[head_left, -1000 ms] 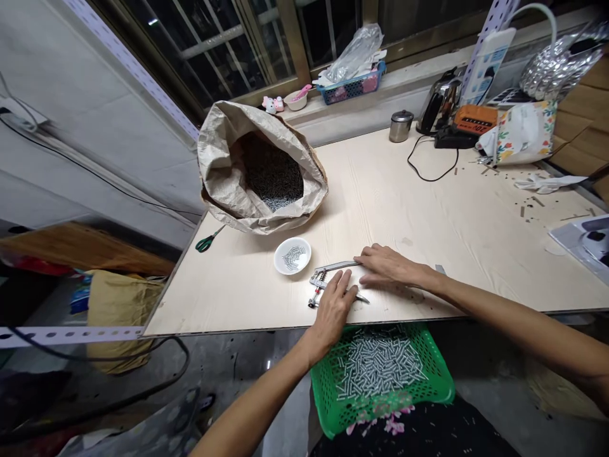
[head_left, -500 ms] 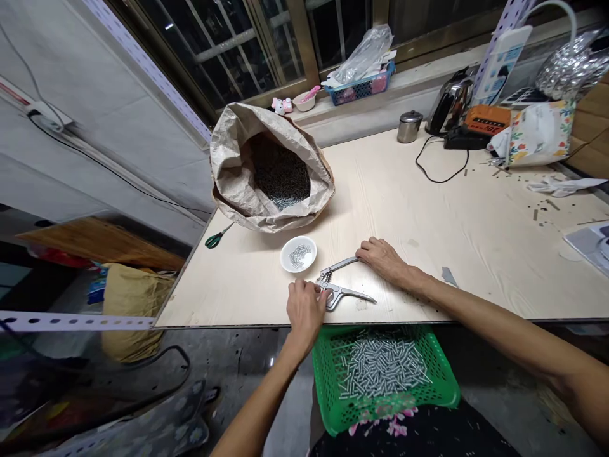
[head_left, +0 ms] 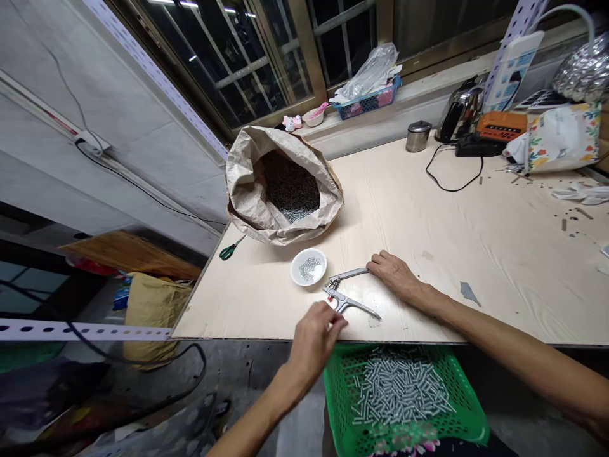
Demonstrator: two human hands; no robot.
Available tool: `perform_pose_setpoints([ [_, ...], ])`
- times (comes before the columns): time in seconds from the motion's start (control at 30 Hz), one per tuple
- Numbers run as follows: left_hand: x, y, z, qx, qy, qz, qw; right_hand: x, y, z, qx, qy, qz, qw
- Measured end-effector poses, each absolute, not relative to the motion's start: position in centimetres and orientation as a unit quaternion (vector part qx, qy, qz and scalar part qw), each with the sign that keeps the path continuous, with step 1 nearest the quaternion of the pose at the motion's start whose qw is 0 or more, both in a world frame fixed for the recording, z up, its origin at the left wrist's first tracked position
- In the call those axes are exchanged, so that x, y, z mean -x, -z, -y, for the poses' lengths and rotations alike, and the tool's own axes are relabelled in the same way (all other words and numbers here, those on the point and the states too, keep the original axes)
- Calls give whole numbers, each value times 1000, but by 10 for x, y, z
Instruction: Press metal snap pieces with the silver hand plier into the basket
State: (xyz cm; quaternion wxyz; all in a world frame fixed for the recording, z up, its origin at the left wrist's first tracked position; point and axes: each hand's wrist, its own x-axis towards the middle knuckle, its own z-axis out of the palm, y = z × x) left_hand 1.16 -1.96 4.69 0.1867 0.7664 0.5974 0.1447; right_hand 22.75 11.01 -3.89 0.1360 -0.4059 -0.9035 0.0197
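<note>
A grey plier-like hand tool (head_left: 351, 301) lies on the table with its two handles spread and a coil spring between them. My right hand (head_left: 392, 274) is closed around the end of its upper handle. My left hand (head_left: 314, 336) hovers by the table's front edge, just below the tool's head, with thumb and fingers drawn together; whatever is between them is hidden. Beyond the tool's head stands a small white bowl (head_left: 295, 271) holding small silver metal pieces. Below the table edge, a green basket (head_left: 337, 406) contains many silver, screw-like metal pieces.
A large open sack (head_left: 245, 219) of dark metal pieces stands at the back left, with green-handled scissors (head_left: 228, 252) beside it. A metal canister (head_left: 419, 136), a kettle (head_left: 460, 109) and an orange-black device (head_left: 499, 127) occupy the back right. A grey scrap (head_left: 469, 292) lies beyond my right forearm.
My left hand has drawn back from the tool's head toward the table edge. My right hand still holds the handle. The whole view has shifted slightly.
</note>
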Motion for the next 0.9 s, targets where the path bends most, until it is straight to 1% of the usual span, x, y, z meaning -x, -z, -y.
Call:
perform_pose_setpoints([
  [0.07, -14, -50, 25, -798, -118, -568, 165, -227, 40, -110, 404, -22, 903, 145],
  [0.1, -12, -51, 20, -802, -105, -573, 133, -227, 41, -110, 403, -20, 903, 148],
  [0.2, 7, -53, -20, -774, -49, -632, -7, -227, 45, -109, 407, -13, 900, 157],
  [0.27, 25, -52, -56, -772, 32, -634, -45, -226, 47, -109, 411, -7, 897, 160],
  [0.33, 41, -48, -86, -787, 124, -603, -38, -226, 48, -109, 410, -5, 897, 164],
  [0.4, 51, -42, -104, -809, 187, -557, -24, -226, 49, -109, 408, -3, 897, 169],
  [0.53, 57, -33, -115, -844, 236, -481, -29, -226, 48, -109, 408, -4, 896, 176],
  [0.7, 62, -28, -115, -862, 248, -441, -30, -221, 36, -90, 435, 25, 877, 204],
  [0.77, 65, -24, -117, -869, 234, -436, -28, -216, 28, -75, 415, 5, 885, 211],
  [0.83, 68, -22, -119, -871, 214, -442, -17, -209, 21, -60, 391, -49, 898, 195],
  [0.9, 69, -24, -120, -871, 185, -454, 10, -201, 16, -49, 394, -98, 902, 147],
])
